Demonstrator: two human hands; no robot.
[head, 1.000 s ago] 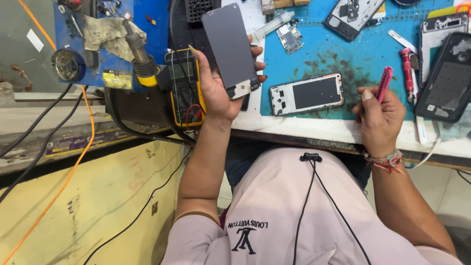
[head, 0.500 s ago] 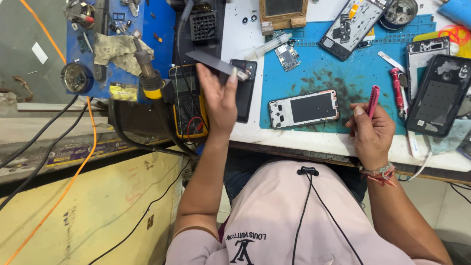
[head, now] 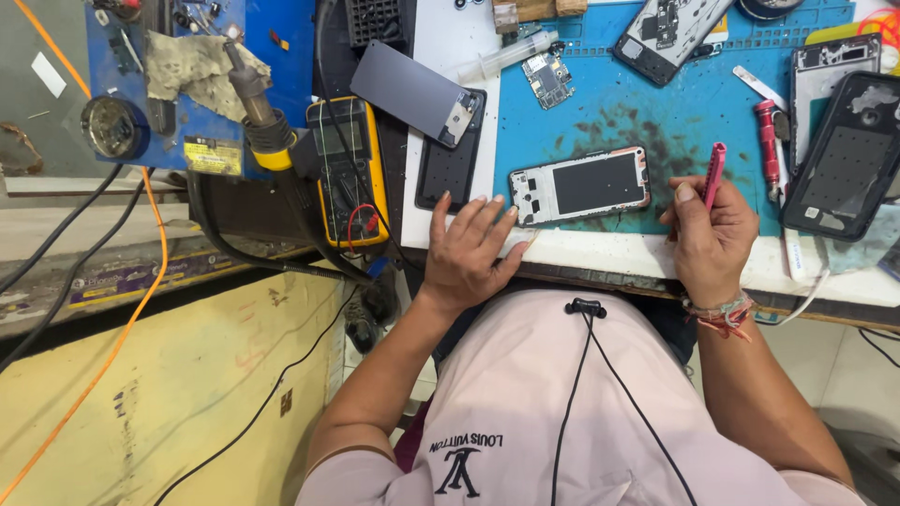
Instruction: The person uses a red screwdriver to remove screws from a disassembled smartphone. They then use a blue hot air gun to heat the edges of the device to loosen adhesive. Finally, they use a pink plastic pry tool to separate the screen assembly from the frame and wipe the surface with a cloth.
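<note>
Resting flat with fingers spread, the left hand (head: 466, 251) holds nothing beside the phone frame (head: 581, 184). The right hand (head: 712, 239) pinches a pink tool (head: 713, 171), perhaps a screwdriver.

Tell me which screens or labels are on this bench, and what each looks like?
Multimeter: yellow case, small grey screen, left of the white board.
Grey panel: flat dark rectangle, propped above a black phone.
Phone frame: silvery rectangle on the blue mat, beside the left hand.
Yellow label: on the blue stand.

The work mat (head: 647, 103) is bright blue with dark smudges, and the tool (head: 714, 173) is pink. At left, the meter (head: 345, 169) is yellow, the cable (head: 112, 347) orange, the back cover (head: 412, 92) dull grey.
</note>
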